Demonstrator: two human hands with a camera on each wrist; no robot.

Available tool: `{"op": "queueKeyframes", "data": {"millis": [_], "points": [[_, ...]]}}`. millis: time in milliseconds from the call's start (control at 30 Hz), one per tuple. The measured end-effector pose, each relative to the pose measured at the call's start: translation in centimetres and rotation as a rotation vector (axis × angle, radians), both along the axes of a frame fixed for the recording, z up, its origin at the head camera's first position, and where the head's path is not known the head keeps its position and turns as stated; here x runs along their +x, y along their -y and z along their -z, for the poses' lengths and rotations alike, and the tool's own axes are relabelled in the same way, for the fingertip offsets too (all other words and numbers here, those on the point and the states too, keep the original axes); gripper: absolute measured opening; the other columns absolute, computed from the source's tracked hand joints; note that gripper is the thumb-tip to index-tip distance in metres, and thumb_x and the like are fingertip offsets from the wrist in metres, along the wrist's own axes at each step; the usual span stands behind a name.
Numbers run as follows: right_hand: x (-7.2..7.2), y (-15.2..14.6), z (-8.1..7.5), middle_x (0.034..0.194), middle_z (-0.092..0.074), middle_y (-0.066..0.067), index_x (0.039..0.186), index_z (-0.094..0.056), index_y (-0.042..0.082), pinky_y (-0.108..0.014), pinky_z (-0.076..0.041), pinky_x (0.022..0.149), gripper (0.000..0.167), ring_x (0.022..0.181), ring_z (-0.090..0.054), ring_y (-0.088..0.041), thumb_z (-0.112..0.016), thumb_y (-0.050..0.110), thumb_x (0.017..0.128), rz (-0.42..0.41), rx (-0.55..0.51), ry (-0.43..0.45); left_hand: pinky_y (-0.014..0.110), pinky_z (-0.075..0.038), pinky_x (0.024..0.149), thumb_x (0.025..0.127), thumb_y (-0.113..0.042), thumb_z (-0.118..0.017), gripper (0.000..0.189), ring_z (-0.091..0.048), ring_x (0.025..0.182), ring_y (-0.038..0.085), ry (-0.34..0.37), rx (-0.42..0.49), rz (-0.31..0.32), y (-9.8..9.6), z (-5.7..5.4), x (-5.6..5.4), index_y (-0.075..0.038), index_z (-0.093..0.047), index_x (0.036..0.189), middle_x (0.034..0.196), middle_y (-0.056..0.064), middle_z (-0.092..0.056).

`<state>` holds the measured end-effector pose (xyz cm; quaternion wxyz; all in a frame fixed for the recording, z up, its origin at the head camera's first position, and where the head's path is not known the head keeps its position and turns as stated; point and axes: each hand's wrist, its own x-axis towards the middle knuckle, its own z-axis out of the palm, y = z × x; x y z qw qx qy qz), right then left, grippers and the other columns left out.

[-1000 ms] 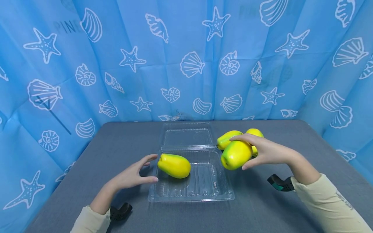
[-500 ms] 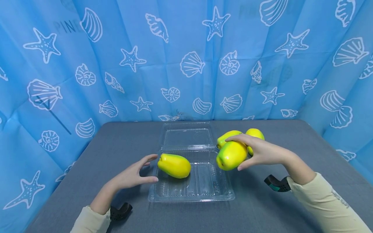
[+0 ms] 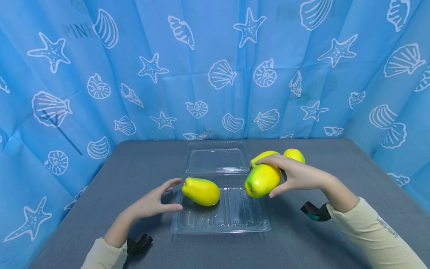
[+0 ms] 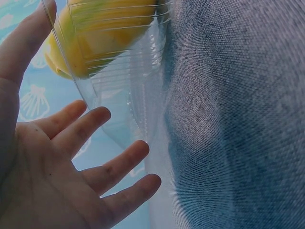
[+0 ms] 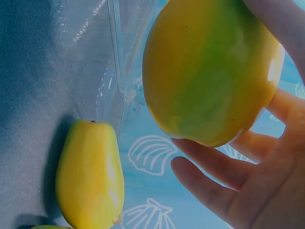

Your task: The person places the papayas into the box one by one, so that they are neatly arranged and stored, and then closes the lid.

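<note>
My right hand point(image 3: 300, 173) grips a yellow-green papaya point(image 3: 262, 181) and holds it above the right side of a clear plastic clamshell box point(image 3: 235, 228). In the right wrist view the thumb and fingers lie along the sides of this held papaya point(image 5: 209, 71). Another papaya point(image 3: 201, 191) lies in the left part of the box. My left hand point(image 3: 151, 200) is spread at the box's left rim, fingers parted and holding nothing; whether the thumb touches the rim I cannot tell. The left wrist view shows the palm point(image 4: 52, 176) beside the clear wall.
Behind my right hand, two more papayas point(image 3: 262, 158) point(image 3: 294, 154) rest on the grey table point(image 3: 147, 160), partly hidden. The box's lid point(image 3: 216, 158) lies folded back. A blue curtain point(image 3: 201, 74) with shell prints hangs behind the table.
My right hand has carried its papaya leftward, from beside the box's right edge to over that side. The left hand and the papaya in the box have stayed put.
</note>
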<state>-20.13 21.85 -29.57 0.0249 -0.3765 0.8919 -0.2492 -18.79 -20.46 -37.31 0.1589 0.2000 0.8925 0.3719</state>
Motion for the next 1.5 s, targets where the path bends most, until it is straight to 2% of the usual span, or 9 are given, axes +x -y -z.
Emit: {"op": "queueKeyframes", "data": {"millis": [267, 600, 933, 1167, 1500], "points": [[0.1, 0.8, 0.1, 0.127, -0.046, -0.005, 0.128, -0.051, 0.016, -0.038, -0.042, 0.078, 0.075, 0.106, -0.047, -0.021, -0.084, 0.038, 0.064, 0.023, -0.020, 0.004, 0.068, -0.029, 0.103, 0.085, -0.037, -0.065, 0.077, -0.033, 0.135, 0.044, 0.005, 0.001, 0.001, 0.0, 0.0, 0.0, -0.016, -0.025, 0.147, 0.153, 0.014, -0.028], [0.1, 1.7, 0.3, 0.121, -0.051, -0.002, 0.126, -0.054, 0.017, -0.037, -0.043, 0.078, 0.074, 0.107, -0.044, -0.019, -0.087, 0.033, 0.061, 0.025, 0.002, -0.042, 0.068, -0.029, 0.103, 0.085, -0.037, -0.066, 0.077, -0.033, 0.135, 0.043, 0.005, -0.004, -0.003, 0.0, 0.0, 0.1, -0.017, -0.024, 0.147, 0.153, 0.013, -0.028], [0.1, 2.3, 0.0, 0.118, -0.055, 0.003, 0.124, -0.056, 0.017, -0.037, -0.046, 0.078, 0.070, 0.103, -0.047, -0.015, -0.082, 0.044, 0.066, 0.034, 0.019, -0.018, 0.068, -0.029, 0.103, 0.085, -0.037, -0.065, 0.077, -0.032, 0.136, 0.043, 0.014, 0.000, -0.004, 0.0, -0.1, 0.1, -0.017, -0.024, 0.147, 0.153, 0.013, -0.027], [0.1, 2.7, -0.3, 0.113, -0.059, 0.006, 0.123, -0.057, 0.017, -0.032, -0.045, 0.078, 0.066, 0.097, -0.049, -0.011, -0.079, 0.046, 0.068, 0.023, 0.033, -0.030, 0.067, -0.030, 0.103, 0.085, -0.038, -0.066, 0.077, -0.033, 0.135, 0.043, 0.009, -0.004, -0.003, 0.0, -0.1, 0.1, -0.018, -0.025, 0.147, 0.153, 0.012, -0.028], [0.1, 3.3, -0.4, 0.120, -0.060, 0.002, 0.126, -0.052, 0.013, -0.037, -0.050, 0.084, 0.065, 0.100, -0.056, -0.014, -0.076, 0.043, 0.074, 0.021, 0.012, 0.059, 0.067, -0.029, 0.103, 0.085, -0.037, -0.065, 0.077, -0.033, 0.135, 0.044, 0.000, -0.006, 0.000, 0.0, -0.1, 0.1, -0.017, -0.025, 0.147, 0.153, 0.014, -0.028]]}}
